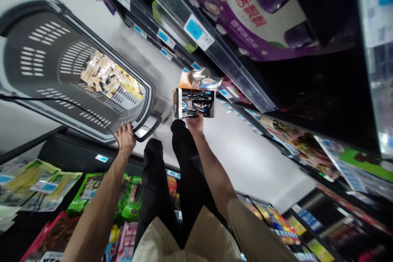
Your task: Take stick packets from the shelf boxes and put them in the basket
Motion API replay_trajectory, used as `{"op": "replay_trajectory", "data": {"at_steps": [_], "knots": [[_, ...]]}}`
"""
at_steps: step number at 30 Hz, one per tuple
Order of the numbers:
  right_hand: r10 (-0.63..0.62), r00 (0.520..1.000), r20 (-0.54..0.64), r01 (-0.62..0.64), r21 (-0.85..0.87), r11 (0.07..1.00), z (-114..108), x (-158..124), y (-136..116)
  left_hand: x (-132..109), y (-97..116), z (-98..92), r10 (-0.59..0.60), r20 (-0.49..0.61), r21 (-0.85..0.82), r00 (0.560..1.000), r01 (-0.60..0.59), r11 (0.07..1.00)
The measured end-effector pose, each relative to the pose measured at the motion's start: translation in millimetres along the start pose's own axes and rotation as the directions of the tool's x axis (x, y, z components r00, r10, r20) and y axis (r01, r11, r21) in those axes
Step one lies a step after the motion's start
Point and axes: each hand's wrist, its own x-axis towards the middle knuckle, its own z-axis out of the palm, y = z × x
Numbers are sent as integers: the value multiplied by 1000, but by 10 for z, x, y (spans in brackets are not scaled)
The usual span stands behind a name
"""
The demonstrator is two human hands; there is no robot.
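Observation:
The view is tilted, looking down past my black trousers at a shop aisle floor. My left hand point(125, 137) is closed on the rim of a dark grey shopping basket point(46, 45) that holds yellow and white packets point(107, 77). My right hand point(195, 122) grips the lower edge of a boxed coffee product point(195, 96) with an orange top panel, held out over the floor beside the shelf on the right.
Shelves with blue price tags point(194, 30) run along the right, with a large purple and white carton point(245, 4) above. Green snack packets point(92, 190) and red ones line the lower left shelf. Colourful packets point(276, 221) fill the lower right shelves.

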Motion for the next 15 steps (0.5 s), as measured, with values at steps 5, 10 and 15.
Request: {"op": "replay_trajectory", "data": {"at_steps": [5,10,15], "knots": [[35,999,1,-35,-18,999,-103,40,-4,64,-82,118,0,-27,-63,1000,-2,998],[57,998,-31,-61,-144,988,-253,101,-23,107,-284,180,62,-27,-100,998,-65,993],[40,997,-66,-54,-235,970,-235,101,13,160,-605,251,84,-52,-93,995,-89,992]]}}
